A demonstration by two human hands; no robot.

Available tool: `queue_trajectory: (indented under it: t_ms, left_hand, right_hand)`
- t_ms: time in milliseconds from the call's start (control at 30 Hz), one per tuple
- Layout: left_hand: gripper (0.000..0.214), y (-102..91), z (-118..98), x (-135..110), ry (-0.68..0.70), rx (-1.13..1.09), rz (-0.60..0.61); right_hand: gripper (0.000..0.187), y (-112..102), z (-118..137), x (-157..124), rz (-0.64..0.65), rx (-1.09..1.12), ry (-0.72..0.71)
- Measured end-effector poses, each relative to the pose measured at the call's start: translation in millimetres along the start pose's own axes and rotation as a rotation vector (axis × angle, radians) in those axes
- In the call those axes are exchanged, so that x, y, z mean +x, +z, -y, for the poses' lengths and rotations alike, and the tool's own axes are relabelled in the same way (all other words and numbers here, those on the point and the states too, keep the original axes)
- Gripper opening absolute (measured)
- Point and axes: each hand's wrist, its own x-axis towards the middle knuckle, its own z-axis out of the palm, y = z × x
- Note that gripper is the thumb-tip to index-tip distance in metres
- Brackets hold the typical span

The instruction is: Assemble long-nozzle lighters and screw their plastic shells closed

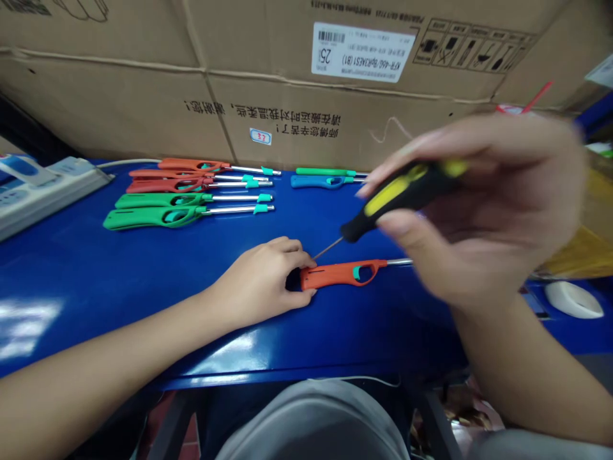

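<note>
An orange long-necked lighter [330, 275] lies flat on the blue table, its metal tube pointing right. My left hand [268, 278] pinches the lighter's handle end between thumb and fingers. In my right hand [502, 198], slightly blurred, is a black and yellow screwdriver [393, 198], slanting down to the left. Its thin shaft [328, 248] reaches close to my left fingertips and the lighter's handle end; whether the tip touches anything I cannot tell. The right hand partly hides the far end of the lighter's tube.
Several orange and green lighters [158, 217] lie side by side at the back left. A blue lighter [316, 182] and a green one [323, 171] lie at the back centre. A cardboard box [143, 108] walls the rear; a white power strip [52, 188] sits left, a white object [573, 299] right.
</note>
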Motion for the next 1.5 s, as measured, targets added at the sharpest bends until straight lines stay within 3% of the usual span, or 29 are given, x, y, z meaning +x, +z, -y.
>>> queue_trajectory:
  t_ms: [33,67,200,333,400,533,633,733,800,867,1000,1167,1333,1500]
  left_hand:
    - [0.027,-6.3,2,-1,-0.017,0.032,0.028]
    - [0.029,-12.9,4,-2,-0.033,0.065,0.054]
    - [0.031,-32.6,11,-6,-0.057,0.206,0.126]
    - [0.039,-30.2,15,-5,-0.002,0.233,0.1]
    - [0.045,-21.9,15,-3,0.037,0.195,0.066]
    - [0.033,-6.9,17,0,0.112,0.133,0.032]
    - [0.022,-7.9,20,1,0.13,0.074,0.034]
    - [0.031,-19.4,24,0,0.053,0.026,0.035]
    - [0.037,-27.8,27,-1,0.019,0.046,0.044]
    - [0.04,-33.4,29,-2,0.013,0.078,0.027]
    - [0.042,-35.9,34,0,0.03,0.128,-0.005]
    - [0.044,-40.7,40,3,0.044,0.122,-0.049]
    - [0.043,-48.5,38,5,0.012,-0.063,-0.002]
    - [0.058,-41.6,29,8,-0.083,-0.368,0.142]
  right_hand:
    - [0.031,-5,-6,5,-0.162,0.045,-0.064]
    - [0.027,-9,-14,8,-0.218,0.06,-0.13]
    - [0.03,-24,-58,7,-0.173,0.024,0.158]
    - [0.029,-27,-97,-14,0.096,0.013,0.557]
    - [0.03,-25,-107,-22,0.271,-0.137,0.616]
    - [0.02,-24,-113,-27,0.551,-0.366,0.51]
    - [0.023,-29,-108,-24,0.561,-0.395,0.442]
    - [0.023,-42,-95,-16,0.483,-0.429,0.36]
    - [0.024,-53,-86,-11,0.479,-0.434,0.383]
    - [0.035,-63,-79,-8,0.579,-0.458,0.466]
    - [0.026,-77,-77,-9,0.763,-0.468,0.493]
    - [0.029,-86,-78,-12,0.906,-0.492,0.557]
    - [0.025,-84,-77,-9,0.852,-0.463,0.488]
    - [0.019,-60,-71,-9,0.808,-0.386,0.34]
